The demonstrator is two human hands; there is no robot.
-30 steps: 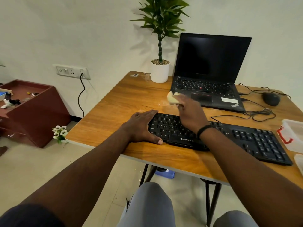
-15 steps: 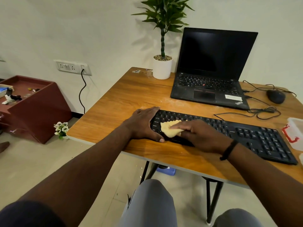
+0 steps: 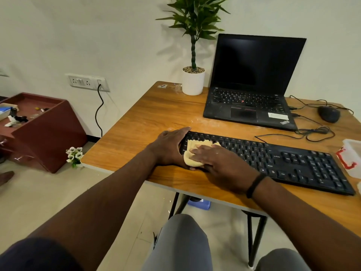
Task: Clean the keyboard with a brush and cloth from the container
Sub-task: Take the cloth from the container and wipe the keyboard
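My right hand (image 3: pixel 216 163) lies flat on the yellow cloth (image 3: pixel 193 153), fingers straight and pressed down, so this grip is spread, pushing the cloth into the keys, not pinching it. The cloth sits on the left end of the black keyboard (image 3: pixel 273 159), covering the first few columns of keys. My left hand (image 3: pixel 170 147) wraps that same end, thumb along the back edge and fingers curled at the front; I judge this is to keep the keyboard from sliding while I rub.

The keyboard lies slanted along the front edge of the bench (image 3: pixel 136 133), its left end near the middle of that edge and its right end close to the right side. A clear container (image 3: pixel 351 155) with a red clasp stands just beside that right end. I see no brush from here.

Rightward along the keys the way is open, so I would wipe in that direction. Behind the keyboard there is bare wood, then the laptop (image 3: pixel 252 85) and a tangle of mouse cable (image 3: pixel 312 133) near the back.
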